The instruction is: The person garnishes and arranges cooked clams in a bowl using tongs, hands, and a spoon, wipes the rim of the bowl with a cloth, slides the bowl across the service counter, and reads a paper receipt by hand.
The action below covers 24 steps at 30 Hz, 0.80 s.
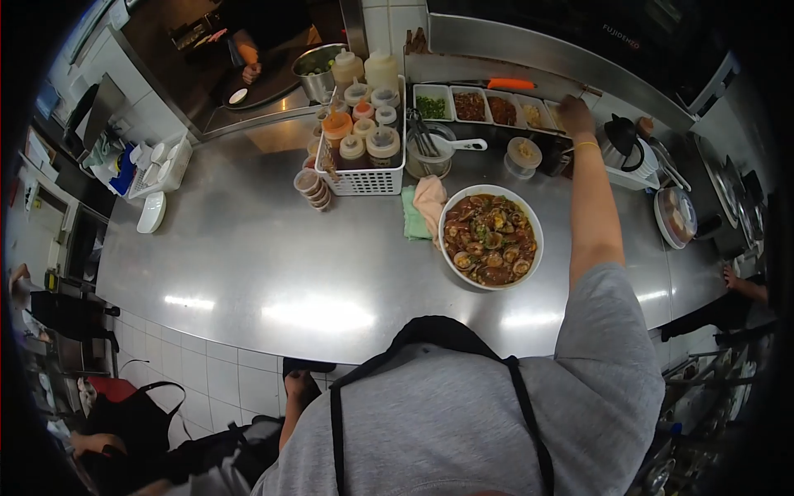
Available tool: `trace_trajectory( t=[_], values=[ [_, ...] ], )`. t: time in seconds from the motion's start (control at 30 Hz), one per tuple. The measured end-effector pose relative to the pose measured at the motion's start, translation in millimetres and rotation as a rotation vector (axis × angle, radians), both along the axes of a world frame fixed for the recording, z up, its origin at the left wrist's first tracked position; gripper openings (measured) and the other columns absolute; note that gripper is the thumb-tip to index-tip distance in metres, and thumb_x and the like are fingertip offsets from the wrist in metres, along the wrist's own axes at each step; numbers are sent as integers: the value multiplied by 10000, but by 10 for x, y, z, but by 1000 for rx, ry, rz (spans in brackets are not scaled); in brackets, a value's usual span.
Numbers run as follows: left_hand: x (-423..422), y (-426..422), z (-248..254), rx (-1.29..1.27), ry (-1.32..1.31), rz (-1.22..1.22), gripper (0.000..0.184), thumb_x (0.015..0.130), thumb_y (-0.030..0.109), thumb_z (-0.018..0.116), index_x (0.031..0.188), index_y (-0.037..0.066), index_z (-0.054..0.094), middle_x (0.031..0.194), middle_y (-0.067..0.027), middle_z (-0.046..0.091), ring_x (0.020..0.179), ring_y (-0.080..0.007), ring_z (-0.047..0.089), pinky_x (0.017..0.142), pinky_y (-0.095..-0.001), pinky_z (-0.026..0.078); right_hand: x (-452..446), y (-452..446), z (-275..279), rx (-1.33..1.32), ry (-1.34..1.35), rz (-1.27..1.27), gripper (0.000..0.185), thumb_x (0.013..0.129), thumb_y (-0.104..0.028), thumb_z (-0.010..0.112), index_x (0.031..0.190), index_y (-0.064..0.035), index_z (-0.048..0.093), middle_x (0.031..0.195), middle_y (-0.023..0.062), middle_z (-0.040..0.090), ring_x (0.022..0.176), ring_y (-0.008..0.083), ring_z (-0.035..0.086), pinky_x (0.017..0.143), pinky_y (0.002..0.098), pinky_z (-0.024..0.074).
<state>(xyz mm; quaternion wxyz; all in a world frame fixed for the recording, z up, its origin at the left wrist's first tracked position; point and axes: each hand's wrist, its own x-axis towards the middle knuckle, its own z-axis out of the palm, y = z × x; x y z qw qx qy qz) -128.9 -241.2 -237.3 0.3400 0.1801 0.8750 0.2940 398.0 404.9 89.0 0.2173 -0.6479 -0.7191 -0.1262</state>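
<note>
My right hand [575,118] reaches across the counter to the rightmost tub of the topping row; its fingers point down and are too hidden to read. Beside it are tubs of pale chopped bits [532,114], dark red sauce [501,110], reddish-brown chopped topping [469,105] and chopped green onion [430,107]. Nearer me stands a large white bowl [538,248] filled with clams [494,240] in brown sauce. My left hand [301,385] hangs low beside my body, below the counter edge, its fingers not clear.
On the steel counter [248,256], a white basket [364,183] holds several sauce bottles. Folded cloths [426,208], a container with a whisk [426,149] and a lidded cup [523,155] stand near the bowl. A kettle [620,140] is at right. Other people are at left and right.
</note>
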Motion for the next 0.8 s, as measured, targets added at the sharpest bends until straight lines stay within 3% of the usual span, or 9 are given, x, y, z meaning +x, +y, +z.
trace_trajectory(
  t=[0.13,0.2,0.33,0.4,0.53,0.63,0.7,0.73,0.8],
  values=[
    [275,17,334,-70,-50,56,156,721,142,606,726,-14,608,622,-80,601,518,-134,547,464,-265,434,651,-123,-200,-154,36,-344,336,815,-275,453,1043,-37,516,1076,200,536,1048,354,490,868,430,414],
    [66,-276,-433,48,-124,141,152,727,144,603,727,-8,602,587,-68,585,503,-130,543,439,-257,420,926,-116,-350,-195,56,-427,369,807,-304,486,1049,-27,513,1067,217,534,1072,356,476,878,424,408],
    [188,-173,-357,-26,-161,153,125,730,140,603,700,19,589,562,-48,564,474,-117,522,412,-244,382,1313,27,-833,-186,-108,-407,270,753,-272,576,959,-99,597,1037,178,570,999,338,528,848,407,429],
    [299,82,67,-5,-148,113,129,736,144,601,703,20,580,571,-45,564,477,-115,519,413,-248,379,1427,74,-962,-202,116,-301,248,734,-277,592,902,-97,613,930,182,597,886,349,568,796,418,449],
    [246,344,173,-35,-72,101,104,738,110,583,706,12,568,561,-50,559,464,-120,509,409,-263,373,1292,-401,-777,200,211,15,95,764,-156,542,796,-75,577,797,165,593,754,365,566,656,442,448],
    [21,373,-61,-28,-124,-11,78,723,65,572,761,-3,569,633,-81,587,538,-167,540,464,-307,406,1121,-769,-487,300,199,14,64,775,-125,540,810,-74,554,768,161,589,728,362,563,616,423,439],
    [-29,380,-143,-148,391,-562,143,696,29,573,834,-9,566,737,-108,606,647,-218,557,550,-341,432,1134,-870,-461,409,200,-68,90,777,-124,558,832,-54,556,731,137,609,648,295,608,563,351,466],
    [-50,375,-192,-147,390,-570,143,696,29,573,834,-9,566,737,-108,606,647,-218,557,550,-341,432,1151,-903,-471,408,197,-75,90,777,-124,558,832,-54,556,731,137,609,648,295,608,563,351,466],
    [-81,333,-316,-99,296,-516,185,693,29,581,873,-8,562,813,-112,604,735,-250,549,627,-359,437,1183,-930,-518,221,890,-280,99,771,-89,566,815,-2,551,706,95,621,607,194,626,539,273,495]
  ],
)
